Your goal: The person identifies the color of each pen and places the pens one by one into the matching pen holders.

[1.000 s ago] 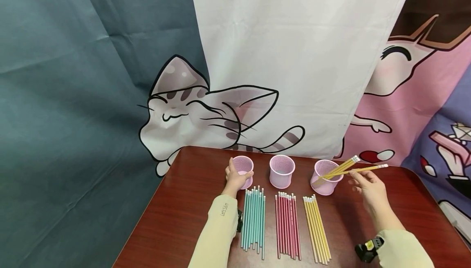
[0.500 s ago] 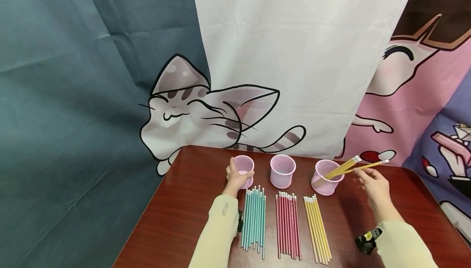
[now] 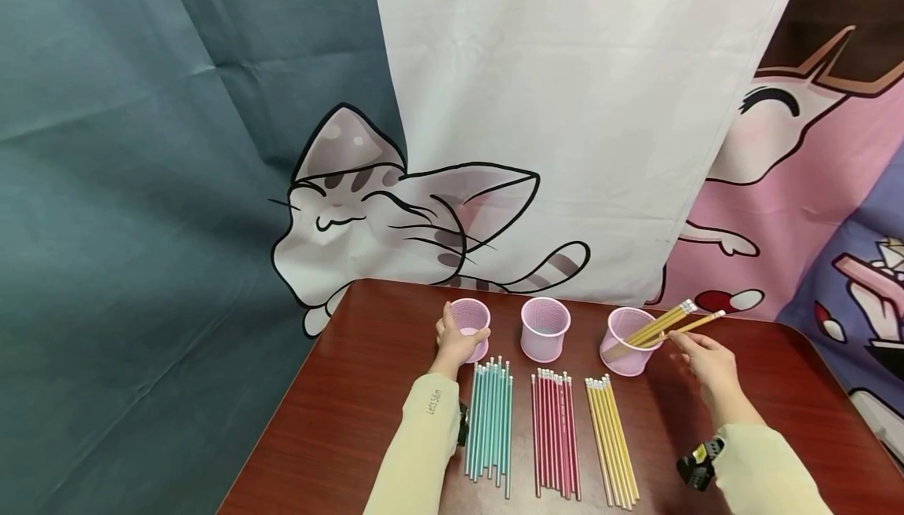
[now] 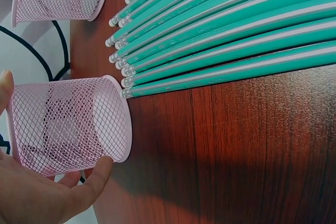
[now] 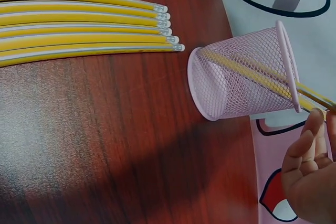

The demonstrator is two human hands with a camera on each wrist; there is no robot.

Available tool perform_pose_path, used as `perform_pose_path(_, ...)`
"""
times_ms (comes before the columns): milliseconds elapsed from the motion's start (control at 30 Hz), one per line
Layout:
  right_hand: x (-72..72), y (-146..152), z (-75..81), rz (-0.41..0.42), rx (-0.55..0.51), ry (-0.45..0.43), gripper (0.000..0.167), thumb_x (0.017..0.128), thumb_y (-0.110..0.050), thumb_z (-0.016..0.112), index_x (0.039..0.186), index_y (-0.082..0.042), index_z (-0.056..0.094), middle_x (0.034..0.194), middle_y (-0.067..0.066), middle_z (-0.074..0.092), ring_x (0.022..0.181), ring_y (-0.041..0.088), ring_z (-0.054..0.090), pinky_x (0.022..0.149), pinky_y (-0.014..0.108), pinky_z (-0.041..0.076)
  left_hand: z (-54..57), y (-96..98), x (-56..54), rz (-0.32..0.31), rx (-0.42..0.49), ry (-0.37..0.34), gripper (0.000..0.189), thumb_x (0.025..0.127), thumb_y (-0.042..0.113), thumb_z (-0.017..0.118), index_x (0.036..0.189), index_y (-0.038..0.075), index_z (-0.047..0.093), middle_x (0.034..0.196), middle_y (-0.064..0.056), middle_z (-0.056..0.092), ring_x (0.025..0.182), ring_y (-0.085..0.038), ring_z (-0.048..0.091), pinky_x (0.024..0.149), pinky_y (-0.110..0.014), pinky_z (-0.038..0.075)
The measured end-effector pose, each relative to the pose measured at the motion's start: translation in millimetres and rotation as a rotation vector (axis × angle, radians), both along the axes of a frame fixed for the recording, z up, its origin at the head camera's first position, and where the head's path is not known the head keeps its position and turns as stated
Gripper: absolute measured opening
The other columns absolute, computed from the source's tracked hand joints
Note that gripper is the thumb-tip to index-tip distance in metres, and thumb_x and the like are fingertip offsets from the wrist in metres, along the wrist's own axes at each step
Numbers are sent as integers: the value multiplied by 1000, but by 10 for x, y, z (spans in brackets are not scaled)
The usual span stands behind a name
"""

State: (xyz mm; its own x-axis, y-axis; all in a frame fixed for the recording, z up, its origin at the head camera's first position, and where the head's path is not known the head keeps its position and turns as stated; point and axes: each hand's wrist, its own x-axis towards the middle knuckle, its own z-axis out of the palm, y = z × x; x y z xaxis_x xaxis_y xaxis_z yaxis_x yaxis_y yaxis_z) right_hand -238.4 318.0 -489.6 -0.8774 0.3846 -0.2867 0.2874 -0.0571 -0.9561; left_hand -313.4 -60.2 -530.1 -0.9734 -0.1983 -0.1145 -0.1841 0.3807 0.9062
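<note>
My left hand [image 3: 452, 344] grips the leftmost pink mesh pencil cup [image 3: 471, 314], thumb and fingers spread round its side. In the left wrist view this cup [image 4: 71, 124] stands beside the eraser ends of the teal pencils [image 4: 210, 30]. At the right, my right hand [image 3: 708, 364] pinches a yellow pencil [image 3: 706, 319] near its eraser end. The pencil slants over the rim of the right pink mesh cup [image 3: 625, 359], its lower end inside. Several other yellow pencils [image 3: 666, 322] lean in that cup. The right wrist view cuts off the pinching fingertips.
A middle pink mesh cup [image 3: 544, 342] stands between the other two. In front lie rows of teal pencils [image 3: 489, 425], red pencils [image 3: 555, 432] and yellow pencils [image 3: 610, 444] on the brown table [image 3: 332, 421]. A printed cloth [image 3: 586, 107] hangs behind the table.
My right hand has moved left and the pinched yellow pencil has slid lower into the right cup, steeper than before. The left hand keeps its grip on the left cup.
</note>
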Motion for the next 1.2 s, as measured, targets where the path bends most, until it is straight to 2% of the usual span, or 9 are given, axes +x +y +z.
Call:
perform_pose_path(167, 9, 40, -81, 85, 51, -50, 25, 88, -32, 62, 65, -35, 67, 64, -16, 64, 58, 3, 59, 52, 22, 46, -5, 11, -4, -2, -9, -3, 102, 71, 21, 81, 148, 16, 14, 141, -23, 21, 126, -46, 26, 100, -57, 28)
perform_pose_path(333, 34, 63, -152, 102, 71, -88, 21, 88, -35, 63, 67, -36, 68, 65, -15, 66, 61, 5, 60, 57, 24, 49, -9, 15, -16, -3, -9, -2, 102, 71, 22, 81, 148, 17, 14, 142, -23, 21, 126, -46, 26, 100, -57, 28)
perform_pose_path(533, 86, 38, -217, 143, 86, -77, 22, 89, -32, 62, 68, -39, 66, 65, -15, 65, 61, 4, 59, 55, 23, 48, -9, 11, -9, -1, -11, 6, 102, 71, 21, 81, 147, 17, 15, 141, -23, 22, 125, -45, 27, 99, -57, 28)
perform_pose_path(733, 161, -62, -293, 153, 113, -75, 15, 88, -33, 62, 75, -29, 67, 67, -12, 65, 63, 6, 60, 58, 25, 49, -16, 7, -13, 1, -16, 17, 102, 70, 21, 81, 147, 16, 15, 140, -24, 23, 125, -46, 27, 100, -57, 28)
perform_pose_path(900, 222, -191, -433, 154, 166, -88, 13, 87, -31, 65, 77, -21, 65, 68, -9, 64, 64, 10, 60, 59, 28, 49, 6, 1, -9, 7, -11, 17, 102, 70, 21, 81, 147, 16, 16, 140, -24, 23, 125, -45, 27, 100, -56, 28)
perform_pose_path(1067, 247, -324, -595, 201, 267, -65, 12, 85, -21, 64, 75, -16, 65, 67, -5, 63, 61, 11, 58, 55, 32, 47, 12, 5, -4, 9, -12, 20, 102, 69, 20, 81, 147, 15, 16, 140, -24, 24, 124, -45, 28, 100, -56, 28)
perform_pose_path(1200, 258, -414, -691, 239, 393, -50, 14, 83, -18, 65, 76, -6, 64, 65, -1, 61, 60, 13, 56, 53, 31, 45, 3, 10, -4, 10, -6, 19, 102, 69, 20, 81, 147, 16, 16, 140, -24, 24, 125, -45, 28, 100, -56, 28)
